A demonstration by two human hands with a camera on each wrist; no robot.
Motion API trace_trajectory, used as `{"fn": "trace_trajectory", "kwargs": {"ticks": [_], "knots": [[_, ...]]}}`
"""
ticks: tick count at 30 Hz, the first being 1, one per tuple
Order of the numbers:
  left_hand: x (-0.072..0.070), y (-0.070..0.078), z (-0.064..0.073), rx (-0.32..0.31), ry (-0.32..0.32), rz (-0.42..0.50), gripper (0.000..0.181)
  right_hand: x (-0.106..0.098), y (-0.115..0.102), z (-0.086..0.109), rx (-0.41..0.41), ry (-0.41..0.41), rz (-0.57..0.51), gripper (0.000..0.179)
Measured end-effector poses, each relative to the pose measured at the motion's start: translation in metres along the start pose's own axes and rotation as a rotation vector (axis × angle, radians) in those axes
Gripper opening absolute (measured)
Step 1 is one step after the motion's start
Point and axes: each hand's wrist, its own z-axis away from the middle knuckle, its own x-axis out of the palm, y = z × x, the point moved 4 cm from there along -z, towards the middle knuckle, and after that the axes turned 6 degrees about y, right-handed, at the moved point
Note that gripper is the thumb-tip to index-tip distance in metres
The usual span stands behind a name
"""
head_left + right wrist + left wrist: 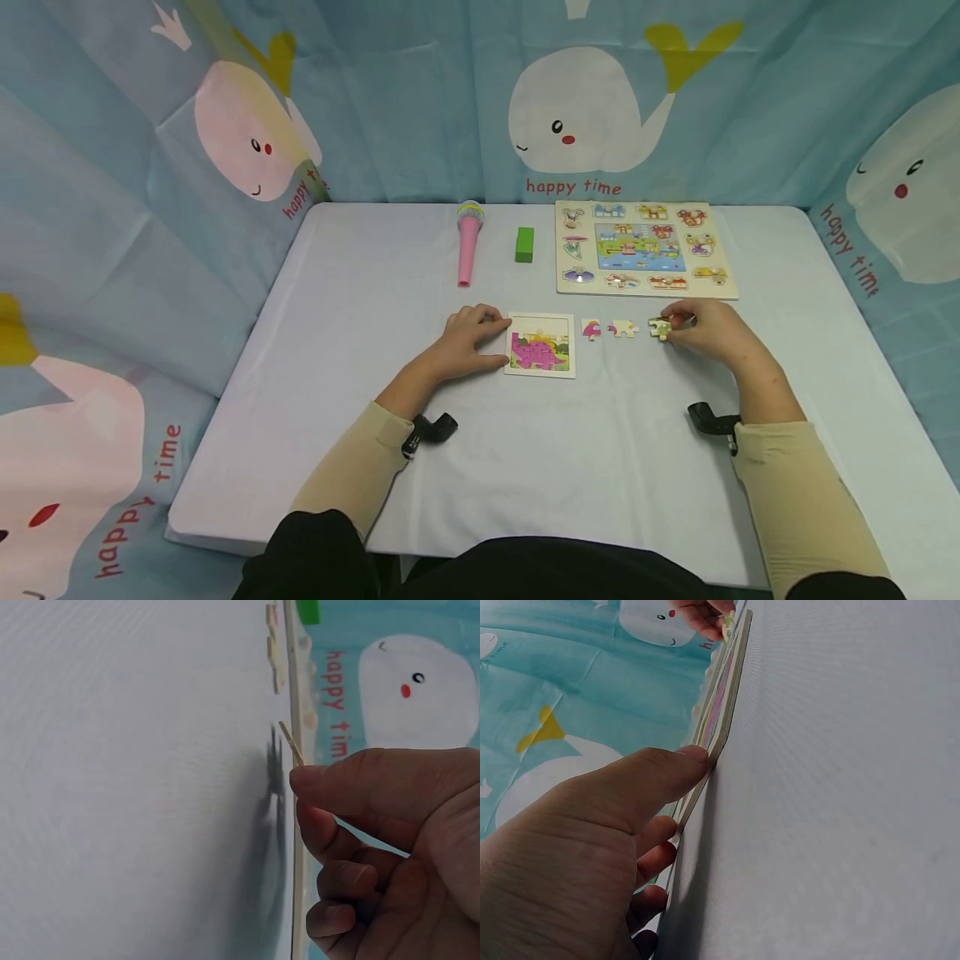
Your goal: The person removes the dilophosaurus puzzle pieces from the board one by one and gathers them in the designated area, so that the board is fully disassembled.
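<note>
Where the table (600, 467) ends at the back, the blue curtain (427, 117) with its printed whales hangs right at the far edge, and it runs down both sides too. White cloth stretches wide from the middle of the table down to the near edge, with another broad stretch left of my left arm and a narrower band between my right arm and the right edge. The large puzzle board (631, 215) takes up the far side, right of centre, close to the back edge. My left hand (472, 340) and right hand (705, 329) are well apart; the right is just below the large board's near edge, thumb and fingertips brought together. Between them lies the small dinosaur puzzle (540, 374), flat, with my left thumb and index finger spread along its left edge, touching it. The pink microphone (467, 250) lies beyond, pointing toward me, and the green block (524, 245) sits between it and the large board. Two loose pieces (623, 329) lie in a row off the small puzzle's right edge, and further right my right hand pinches another piece (658, 328), tilted.
</note>
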Motion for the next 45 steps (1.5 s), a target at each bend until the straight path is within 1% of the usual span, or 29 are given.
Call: {"fn": "trace_trajectory", "kwargs": {"ticks": [3,12,18,25,31,34,40,45], "knots": [[0.0,0.001,0.0,-0.004,0.0,-0.001,0.069,0.003,0.003,-0.001,0.014,-0.01,-0.006,0.034],[0.0,0.001,0.0,-0.003,0.005,0.006,0.069,0.006,0.004,-0.001,0.005,-0.011,-0.003,0.034],[0.0,0.002,0.0,-0.013,-0.005,0.005,0.069,0.005,-0.002,-0.001,0.013,-0.017,0.002,0.039],[-0.001,0.002,0.0,-0.011,-0.008,0.005,0.069,0.001,-0.02,0.002,-0.021,0.001,0.018,0.039],[-0.001,0.002,0.001,-0.016,-0.01,0.005,0.069,0.001,-0.04,0.006,-0.09,0.034,0.032,0.039],[-0.001,0.002,0.001,-0.014,-0.011,0.006,0.069,0.003,-0.049,0.008,-0.12,0.044,0.03,0.038],[-0.001,0.001,0.001,-0.009,-0.006,0.007,0.069,0.01,-0.067,0.008,-0.139,0.05,0.011,0.038],[-0.001,0.002,0.001,-0.008,-0.001,0.019,0.069,0.019,-0.083,0.007,-0.162,0.038,-0.001,0.037]]}}
